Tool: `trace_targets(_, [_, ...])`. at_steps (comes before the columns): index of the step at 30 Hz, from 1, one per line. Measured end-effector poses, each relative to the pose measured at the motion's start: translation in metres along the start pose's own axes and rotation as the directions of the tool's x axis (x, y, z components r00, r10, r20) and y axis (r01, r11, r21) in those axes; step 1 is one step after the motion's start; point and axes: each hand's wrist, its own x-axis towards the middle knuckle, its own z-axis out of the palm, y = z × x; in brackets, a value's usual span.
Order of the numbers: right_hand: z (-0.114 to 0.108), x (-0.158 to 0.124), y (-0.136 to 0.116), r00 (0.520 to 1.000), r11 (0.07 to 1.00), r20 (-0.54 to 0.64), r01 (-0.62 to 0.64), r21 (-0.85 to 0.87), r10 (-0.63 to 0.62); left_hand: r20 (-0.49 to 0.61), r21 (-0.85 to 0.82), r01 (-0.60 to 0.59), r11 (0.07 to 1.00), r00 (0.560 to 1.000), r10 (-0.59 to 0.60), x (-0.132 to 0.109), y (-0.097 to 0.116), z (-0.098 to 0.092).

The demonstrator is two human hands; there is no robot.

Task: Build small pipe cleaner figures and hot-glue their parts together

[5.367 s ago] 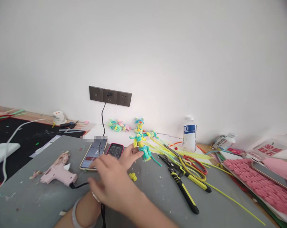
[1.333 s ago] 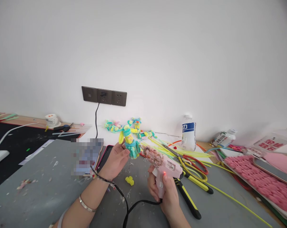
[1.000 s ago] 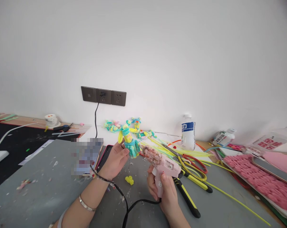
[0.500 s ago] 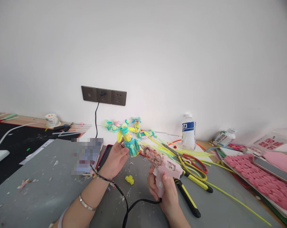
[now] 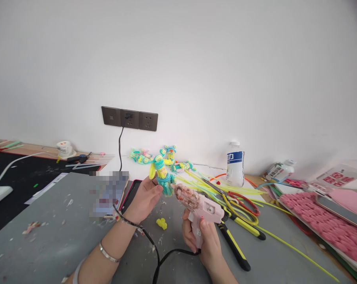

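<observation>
The left hand grips a teal-and-yellow pipe-cleaner figure above the gray tabletop, while the right hand is wrapped around the handle of a pink hot-glue gun, its nozzle at the figure's lower side; contact is unclear. Behind, a capped bottle with a blue-banded label stands upright by the wall; a second bottle lies tipped farther right. Neither one's contents can be made out.

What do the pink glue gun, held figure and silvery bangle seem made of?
Glue gun: probably plastic, smooth and moulded, its front crusted. Figure: likely pipe cleaners, matte, given fuzzy-looking strands. Bangle: apparently polished metal, from its bright sheen.
</observation>
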Motion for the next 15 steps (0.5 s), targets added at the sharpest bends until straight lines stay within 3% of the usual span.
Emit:
trace_targets(8, [-0.003, 0.0009, 0.0072, 0.999, 1.0, 0.018, 0.028, 0.011, -0.028, 0.026, 0.013, -0.007, 1.0, 1.0, 0.007, 0.0015, -0.0018, -0.001])
trace_targets(15, [-0.005, -0.0003, 0.0097, 0.999, 0.999, 0.034, 0.035, 0.031, -0.036, -0.058, -0.059, -0.004, 0.998, 0.998, 0.0, 0.0022, -0.0012, -0.0003])
